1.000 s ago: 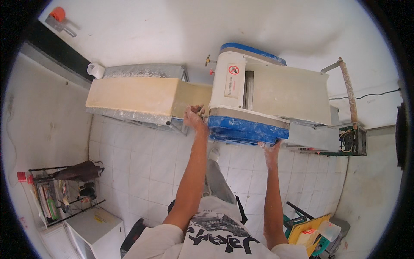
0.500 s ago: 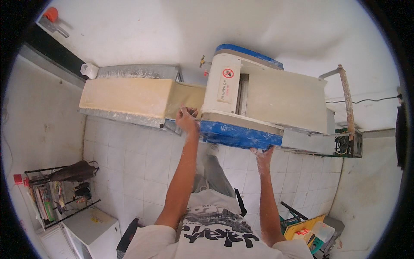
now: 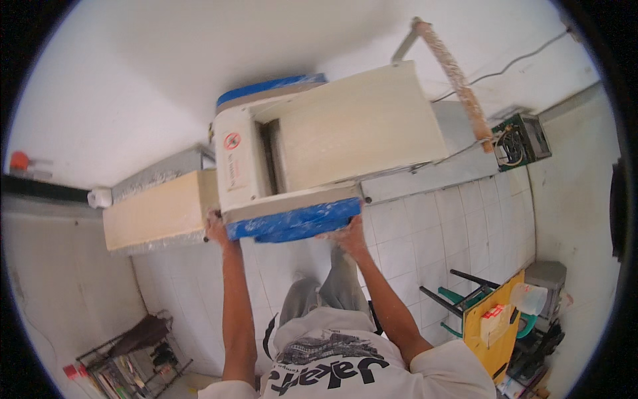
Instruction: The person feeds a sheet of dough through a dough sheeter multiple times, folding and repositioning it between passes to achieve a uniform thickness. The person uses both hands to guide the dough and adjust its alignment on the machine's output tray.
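Two hands of yours flank the blue panel (image 3: 292, 221) of the machine (image 3: 332, 136), which stands by the wall (image 3: 166, 80), right of the cream slab (image 3: 156, 211). Your left hand (image 3: 216, 227) is at the panel's left end, fingers bent, their grip unclear; your right hand (image 3: 347, 233) sits part-open against its right end, fingers reaching along the lower edge

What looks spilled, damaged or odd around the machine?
The blue panel between the left hand and right hand is streaked white, perhaps with powder. The rod at upper right looks patchy, as if worn or crusted. Beside its lower end, the box shows tangled wires, seemingly uncovered.
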A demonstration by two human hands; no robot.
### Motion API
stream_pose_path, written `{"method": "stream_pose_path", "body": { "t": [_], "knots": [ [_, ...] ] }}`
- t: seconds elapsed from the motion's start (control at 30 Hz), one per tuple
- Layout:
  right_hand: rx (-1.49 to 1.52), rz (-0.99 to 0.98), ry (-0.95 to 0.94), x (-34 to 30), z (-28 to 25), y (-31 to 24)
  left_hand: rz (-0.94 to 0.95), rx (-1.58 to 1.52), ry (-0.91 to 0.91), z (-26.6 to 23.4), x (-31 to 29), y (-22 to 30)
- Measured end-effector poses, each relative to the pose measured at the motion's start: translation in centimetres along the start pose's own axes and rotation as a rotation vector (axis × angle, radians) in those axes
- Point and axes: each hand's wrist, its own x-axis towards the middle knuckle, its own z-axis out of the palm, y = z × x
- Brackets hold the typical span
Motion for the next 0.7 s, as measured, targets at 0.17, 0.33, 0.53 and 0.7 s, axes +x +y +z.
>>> {"method": "stream_pose_path", "body": {
  "t": [0.17, 0.33, 0.53, 0.7],
  "knots": [
    [-0.457, -0.132, -0.257, 0.9, -4.4, -1.1, -0.041, -0.437, -0.122, -1.4, 1.1, -0.6],
    [-1.112, -0.182, -0.273, 3.3, -23.8, 2.2, -0.407, -0.724, -0.164, 0.0, -0.8, 0.2],
    [-1.4, -0.059, 0.277, 10.3, -31.7, 9.2, -0.46, -0.474, -0.35, -5.8, 2.1, -3.8],
    [-1.16, -0.152, 0.197, 15.8, -20.0, 12.5, -0.584, -0.298, -0.298, -8.6, 1.5, 3.7]
  ]
}}
